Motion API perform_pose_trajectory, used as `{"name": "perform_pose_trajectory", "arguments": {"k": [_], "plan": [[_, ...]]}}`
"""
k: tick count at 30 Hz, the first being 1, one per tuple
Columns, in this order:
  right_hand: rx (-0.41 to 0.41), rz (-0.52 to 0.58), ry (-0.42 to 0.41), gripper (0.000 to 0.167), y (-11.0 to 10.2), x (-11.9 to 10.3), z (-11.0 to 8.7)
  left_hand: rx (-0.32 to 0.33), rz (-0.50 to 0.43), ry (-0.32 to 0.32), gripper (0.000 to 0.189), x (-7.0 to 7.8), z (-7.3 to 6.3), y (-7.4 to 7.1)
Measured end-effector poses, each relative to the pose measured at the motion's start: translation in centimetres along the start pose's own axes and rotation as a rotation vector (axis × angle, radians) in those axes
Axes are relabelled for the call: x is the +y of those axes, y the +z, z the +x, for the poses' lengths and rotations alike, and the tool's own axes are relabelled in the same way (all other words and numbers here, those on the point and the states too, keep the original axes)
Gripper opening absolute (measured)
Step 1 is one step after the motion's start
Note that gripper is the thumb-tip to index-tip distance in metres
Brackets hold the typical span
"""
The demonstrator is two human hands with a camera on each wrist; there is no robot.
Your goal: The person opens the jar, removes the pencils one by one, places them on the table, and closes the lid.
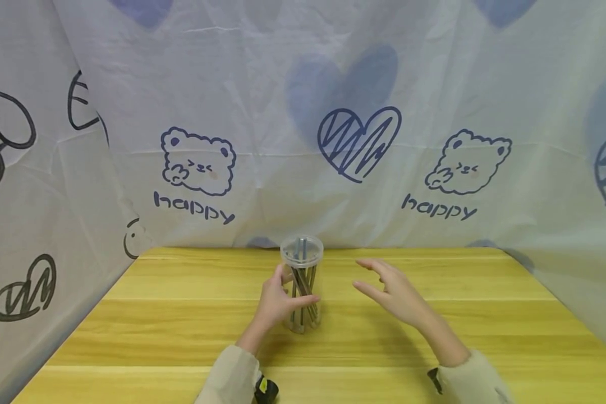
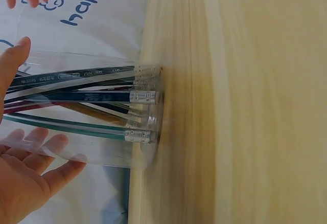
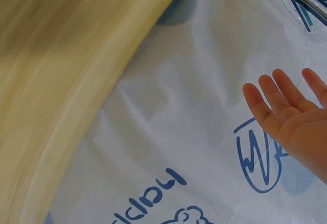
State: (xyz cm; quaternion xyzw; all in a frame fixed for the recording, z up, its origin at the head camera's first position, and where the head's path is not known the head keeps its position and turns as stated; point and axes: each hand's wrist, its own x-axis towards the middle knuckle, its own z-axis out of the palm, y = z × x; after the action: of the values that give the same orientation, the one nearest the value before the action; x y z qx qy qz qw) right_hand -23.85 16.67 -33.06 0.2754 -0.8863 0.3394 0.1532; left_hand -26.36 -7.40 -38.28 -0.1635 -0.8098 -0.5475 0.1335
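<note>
A tall clear plastic jar (image 1: 302, 261) with a see-through lid stands upright on the wooden table. Inside it are several dark pencils (image 2: 92, 97); the left wrist view shows their metal ends at the jar's base, with one green and one reddish among them. My left hand (image 1: 275, 300) holds the jar from its left side, thumb across the front and fingers round the back. To the right of the jar, apart from it, my right hand (image 1: 398, 294) hovers above the table with fingers spread. Nothing is in it, and its palm shows in the right wrist view.
The yellow wood-grain table (image 1: 182, 331) ends at the back against a hanging pale cloth (image 1: 283, 179) printed with hearts, bears and "happy". More of this printed cloth hangs at the left side. A black band (image 1: 266, 390) sits at the left sleeve cuff.
</note>
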Motion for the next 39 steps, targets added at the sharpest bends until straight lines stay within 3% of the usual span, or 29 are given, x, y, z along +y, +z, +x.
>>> {"name": "perform_pose_trajectory", "arguments": {"k": [12, 27, 32, 39], "plan": [[-0.011, 0.039, 0.002, 0.047, 0.3, -0.9, 0.7, 0.015, 0.038, 0.024, 0.084, 0.5, 0.1, -0.1], [0.003, 0.055, 0.002, 0.046, 0.7, -1.0, 1.1, -0.081, 0.153, 0.036, 0.099, 1.5, 0.6, -0.1], [0.016, 0.081, 0.014, 0.045, 0.9, -1.1, 1.3, -0.095, 0.177, 0.012, 0.090, 1.8, 0.6, -0.3], [0.035, 0.102, 0.018, 0.048, 1.2, -1.2, 2.0, -0.139, 0.162, 0.037, 0.084, 1.6, 0.5, -0.5]]}}
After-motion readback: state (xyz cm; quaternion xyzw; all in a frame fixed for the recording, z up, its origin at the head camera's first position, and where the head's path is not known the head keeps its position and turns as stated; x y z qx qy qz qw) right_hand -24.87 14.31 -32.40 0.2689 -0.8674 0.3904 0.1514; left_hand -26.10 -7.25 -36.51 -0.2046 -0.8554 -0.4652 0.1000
